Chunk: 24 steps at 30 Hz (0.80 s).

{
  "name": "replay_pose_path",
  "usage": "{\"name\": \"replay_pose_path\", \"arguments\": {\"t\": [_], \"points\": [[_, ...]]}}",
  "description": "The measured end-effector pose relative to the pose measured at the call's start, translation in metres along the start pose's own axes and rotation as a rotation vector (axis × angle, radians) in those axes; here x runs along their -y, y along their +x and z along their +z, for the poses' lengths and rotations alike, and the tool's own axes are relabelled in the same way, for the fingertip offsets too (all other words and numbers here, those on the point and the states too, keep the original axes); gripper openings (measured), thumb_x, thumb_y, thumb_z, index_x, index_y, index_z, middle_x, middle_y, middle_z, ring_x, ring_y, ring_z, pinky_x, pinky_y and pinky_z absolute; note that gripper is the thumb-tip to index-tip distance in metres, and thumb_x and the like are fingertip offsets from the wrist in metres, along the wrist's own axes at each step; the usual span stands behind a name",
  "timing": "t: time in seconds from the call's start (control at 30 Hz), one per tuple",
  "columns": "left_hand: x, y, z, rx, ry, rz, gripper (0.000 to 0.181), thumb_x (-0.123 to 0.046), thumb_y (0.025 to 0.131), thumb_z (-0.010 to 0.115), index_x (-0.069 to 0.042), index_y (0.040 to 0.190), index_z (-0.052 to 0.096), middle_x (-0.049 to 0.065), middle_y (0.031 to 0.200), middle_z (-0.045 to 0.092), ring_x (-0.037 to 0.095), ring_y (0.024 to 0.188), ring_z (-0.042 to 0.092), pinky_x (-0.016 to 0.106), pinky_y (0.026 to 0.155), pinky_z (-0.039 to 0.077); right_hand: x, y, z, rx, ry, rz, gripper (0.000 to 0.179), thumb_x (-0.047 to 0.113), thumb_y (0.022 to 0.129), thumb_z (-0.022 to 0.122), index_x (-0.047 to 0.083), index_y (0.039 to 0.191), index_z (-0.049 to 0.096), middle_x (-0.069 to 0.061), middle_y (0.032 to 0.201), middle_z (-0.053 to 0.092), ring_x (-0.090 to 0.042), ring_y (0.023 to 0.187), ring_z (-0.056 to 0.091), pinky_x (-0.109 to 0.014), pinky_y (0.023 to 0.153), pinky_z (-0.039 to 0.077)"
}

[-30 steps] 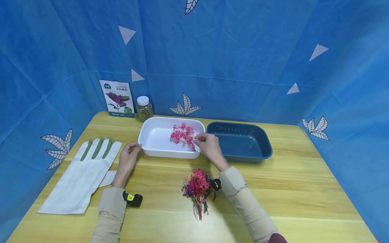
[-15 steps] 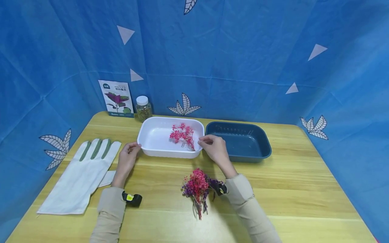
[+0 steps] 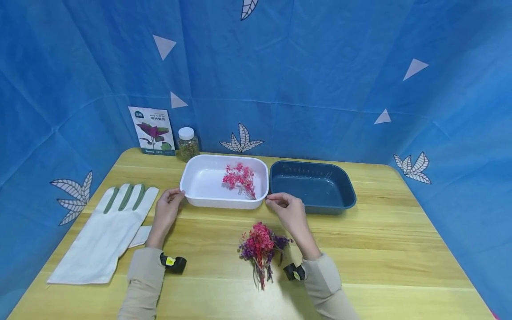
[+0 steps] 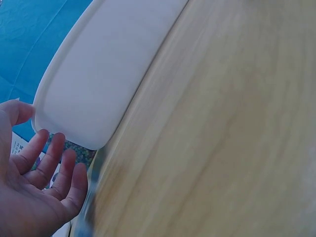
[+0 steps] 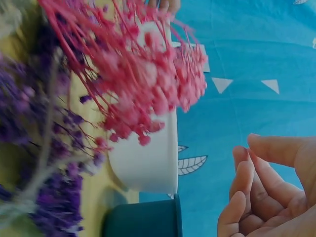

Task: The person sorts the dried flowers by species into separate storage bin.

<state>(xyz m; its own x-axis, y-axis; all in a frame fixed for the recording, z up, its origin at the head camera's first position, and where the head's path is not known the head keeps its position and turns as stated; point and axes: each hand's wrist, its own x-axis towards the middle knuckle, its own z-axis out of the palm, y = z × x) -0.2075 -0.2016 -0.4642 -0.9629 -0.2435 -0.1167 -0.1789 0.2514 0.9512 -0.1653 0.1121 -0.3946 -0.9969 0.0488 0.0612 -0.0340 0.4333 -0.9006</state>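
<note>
A white plastic tray (image 3: 220,203) holds a small sprig of pink dried flowers (image 3: 240,177) at its right side. My left hand (image 3: 168,208) pinches the tray's left front corner; in the left wrist view the thumb lies at the rim and the other fingers (image 4: 47,165) curl near its end wall. Just off the right front corner is my right hand (image 3: 290,213), its fingers loosely curled and thumb close to the index finger, with nothing seen between them. On the table in front of it lies a bunch of pink and purple dried flowers (image 3: 260,244), stems toward me.
A dark blue tray (image 3: 316,189) stands right beside the white one. White gloves with green stripes (image 3: 102,240) lie on the left. At the back left are a plant picture card (image 3: 152,131) and a white-lidded jar (image 3: 188,144). Blue cloth (image 3: 300,80) rises behind the table.
My right hand has drawn back from inside the white tray, over its right rim, to the table side nearer me. The left hand and the pink sprig keep their places.
</note>
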Motion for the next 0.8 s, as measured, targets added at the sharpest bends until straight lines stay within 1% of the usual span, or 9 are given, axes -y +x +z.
{"name": "replay_pose_path", "arguments": {"t": [0.07,0.2,0.3,0.57,0.8], "points": [[0.000,0.000,0.000,0.002,0.001,0.000,0.050,-0.036,0.099,0.046,-0.001,0.135,0.043,0.015,0.127,0.050,0.022,0.110,0.049,0.019,0.083,0.045,-0.002,-0.006,-0.001,-0.005,0.014,0.004,0.016,0.015,0.086,0.070,0.004,0.098,0.072,-0.007,0.086,0.069,-0.015,0.077,0.061,-0.026,0.068,0.049],[0.000,-0.001,0.000,0.004,-0.001,0.004,0.050,-0.036,0.099,0.046,-0.001,0.135,0.043,0.015,0.127,0.050,0.022,0.110,0.049,0.019,0.083,0.045,-0.008,-0.017,0.000,-0.029,0.028,0.007,0.015,0.013,0.086,0.070,0.003,0.096,0.072,-0.007,0.085,0.069,-0.013,0.074,0.059,-0.023,0.064,0.048],[0.000,-0.001,0.000,0.002,0.000,0.006,0.050,-0.036,0.099,0.046,0.000,0.135,0.043,0.015,0.127,0.051,0.021,0.111,0.049,0.019,0.083,0.045,-0.014,-0.025,0.002,-0.046,0.045,0.025,0.013,0.012,0.086,0.070,0.003,0.095,0.072,-0.007,0.084,0.069,-0.012,0.073,0.058,-0.021,0.062,0.047],[0.001,-0.001,0.000,-0.003,0.000,0.000,0.049,-0.034,0.099,0.046,0.000,0.134,0.044,0.015,0.126,0.051,0.020,0.109,0.049,0.015,0.081,0.045,-0.029,-0.046,0.004,-0.074,0.122,0.068,0.014,0.010,0.083,0.072,-0.001,0.092,0.070,-0.009,0.083,0.069,-0.011,0.071,0.058,-0.019,0.064,0.048],[0.000,-0.001,0.000,-0.010,-0.001,0.008,0.048,-0.033,0.099,0.047,0.000,0.134,0.044,0.015,0.125,0.051,0.020,0.108,0.050,0.015,0.079,0.045,-0.040,-0.059,0.003,-0.066,0.111,0.117,0.013,0.011,0.082,0.072,0.001,0.091,0.071,-0.006,0.081,0.068,-0.011,0.069,0.057,-0.019,0.062,0.048]]}}
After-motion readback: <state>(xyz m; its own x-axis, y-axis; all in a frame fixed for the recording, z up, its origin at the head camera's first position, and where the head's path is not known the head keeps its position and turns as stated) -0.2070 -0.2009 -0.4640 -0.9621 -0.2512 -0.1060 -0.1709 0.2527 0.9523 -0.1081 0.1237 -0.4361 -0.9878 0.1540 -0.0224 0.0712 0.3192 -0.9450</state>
